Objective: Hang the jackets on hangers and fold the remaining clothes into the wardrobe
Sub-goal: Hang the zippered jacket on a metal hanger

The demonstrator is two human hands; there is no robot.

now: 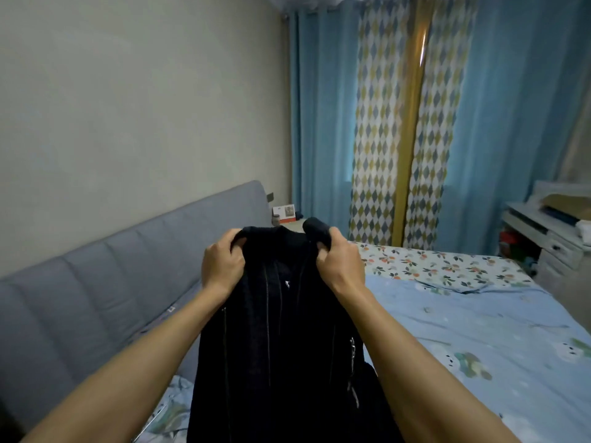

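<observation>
A black zip-up jacket point(275, 340) hung above the bed point(473, 340), held up at its collar by both hands: the left hand point(222, 263) clenched on the collar's left end, the right hand point(340, 262) gripping a bunched fold at the other. Left of the bed stood a grey padded headboard point(105, 282); beyond the bed hung blue curtains point(323, 123), with a white desk point(550, 238) to their right.
</observation>
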